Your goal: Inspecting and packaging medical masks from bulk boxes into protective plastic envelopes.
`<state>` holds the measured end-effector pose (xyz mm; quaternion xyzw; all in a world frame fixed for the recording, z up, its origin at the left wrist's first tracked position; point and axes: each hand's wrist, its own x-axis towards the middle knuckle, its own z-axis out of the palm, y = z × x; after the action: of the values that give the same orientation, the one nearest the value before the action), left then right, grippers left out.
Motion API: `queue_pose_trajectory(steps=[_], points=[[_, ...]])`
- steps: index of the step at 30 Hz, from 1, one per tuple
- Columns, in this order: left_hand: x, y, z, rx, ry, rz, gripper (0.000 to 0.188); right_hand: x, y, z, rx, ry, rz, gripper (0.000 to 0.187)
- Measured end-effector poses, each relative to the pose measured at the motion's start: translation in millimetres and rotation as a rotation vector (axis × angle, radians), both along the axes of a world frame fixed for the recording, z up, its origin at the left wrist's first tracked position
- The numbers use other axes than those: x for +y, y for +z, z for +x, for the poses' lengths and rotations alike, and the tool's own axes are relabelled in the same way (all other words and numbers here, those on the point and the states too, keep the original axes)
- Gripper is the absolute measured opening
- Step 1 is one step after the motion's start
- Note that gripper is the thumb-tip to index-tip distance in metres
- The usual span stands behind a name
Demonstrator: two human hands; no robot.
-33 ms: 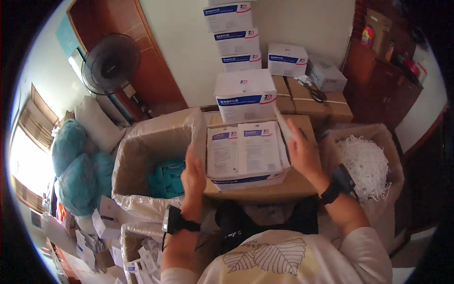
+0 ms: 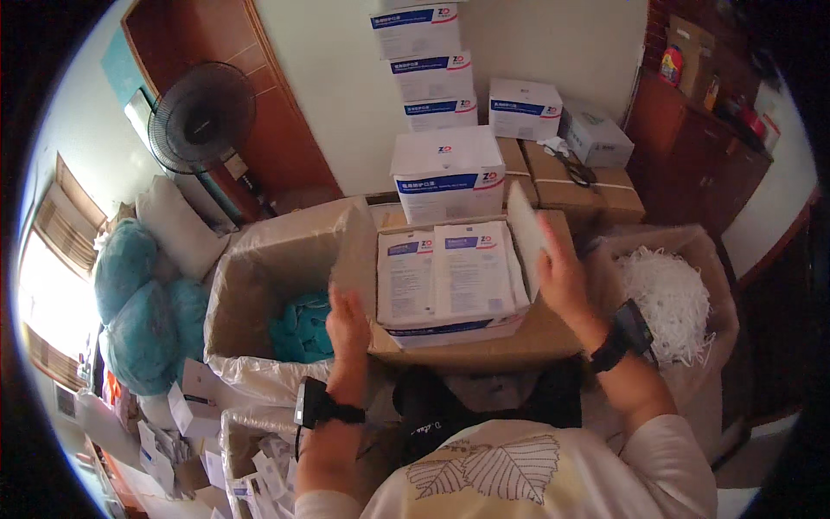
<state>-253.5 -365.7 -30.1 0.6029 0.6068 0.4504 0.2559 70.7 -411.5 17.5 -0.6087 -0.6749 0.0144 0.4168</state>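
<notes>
Head view, hands point(image 2: 564, 284) at flaps point(image 2: 522, 223), open box point(image 2: 454, 335)

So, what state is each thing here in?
Front white cardboard box: open, filled
White cardboard side flaps: raised
Flat white packets: side by side inside
White and blue box behind: closed
Left lined brown carton: open, holding teal items
Right lined brown carton: open, heaped with white strands
Round black fan: upright, running unclear
Teal plastic bags: bulging

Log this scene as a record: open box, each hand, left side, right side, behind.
Open box: white packets, two uppermost lying side by side
Left hand: open, left of the box
Right hand: open, at the raised right flap; contact unclear
Left side: plastic-lined carton, teal items inside
Right side: carton of white strips
Behind: closed white box
</notes>
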Motion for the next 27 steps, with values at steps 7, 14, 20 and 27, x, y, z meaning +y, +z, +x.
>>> queue_pose_trajectory(steps=[7, 14, 20, 27], points=[[16, -21, -38, 0.821, 0.052, 0.374, 0.054, -8, -16, 41, -0.338, -0.092, -0.301, 0.038], [34, -30, 8, -0.062, -0.354, -0.253, 0.061, 21, -101, 20, 0.455, 0.123, -0.519, 0.060], [45, -57, 3, -0.126, -0.364, -0.501, 0.052, 28, -111, 7, 0.659, 0.255, -0.650, 0.061], [17, -9, 27, 0.626, -0.034, 0.344, 0.044, 18, -107, 34, 0.109, -0.093, -0.317, 0.047]])
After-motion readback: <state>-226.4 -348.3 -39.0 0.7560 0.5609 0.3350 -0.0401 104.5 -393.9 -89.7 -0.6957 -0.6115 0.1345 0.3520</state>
